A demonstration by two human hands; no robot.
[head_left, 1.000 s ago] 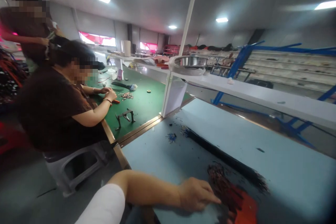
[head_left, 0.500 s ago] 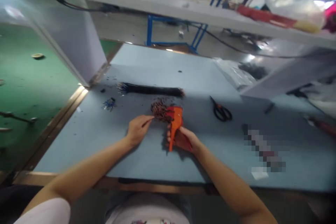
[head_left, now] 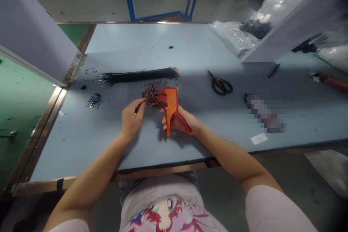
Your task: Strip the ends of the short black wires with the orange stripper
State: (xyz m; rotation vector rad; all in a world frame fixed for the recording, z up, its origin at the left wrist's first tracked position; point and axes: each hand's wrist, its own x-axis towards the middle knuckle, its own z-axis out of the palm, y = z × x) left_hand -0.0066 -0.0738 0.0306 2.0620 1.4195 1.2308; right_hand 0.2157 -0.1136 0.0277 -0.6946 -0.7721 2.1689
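My right hand (head_left: 182, 120) is wrapped round an orange and red wire stripper (head_left: 172, 103), its handles spread apart and its head pointing left. The jaws lie against a heap of short brown-and-black wire pieces (head_left: 152, 96). At the left edge of that heap, my left hand (head_left: 133, 116) has thumb and fingers pinched together; whatever thin thing is between them is too small to make out. Just behind the heap lies a long bundle of black wires (head_left: 138, 76) with bare-looking ends. A small clump of blue-and-silver bits (head_left: 94, 100) is on the table to the left.
Black-handled scissors (head_left: 220, 85) lie right of the stripper. Farther right are a blurred-out object (head_left: 263, 113), a white paper slip (head_left: 259, 138) and a red-handled tool (head_left: 333, 81). Clear plastic bags (head_left: 233, 38) sit by the right upright panel (head_left: 282, 32). Another panel (head_left: 35, 25) stands left.
The view has tilted down, so the shelf across the top has left the picture. Both hands stay at the wire heap, the right still gripping the wire stripper.
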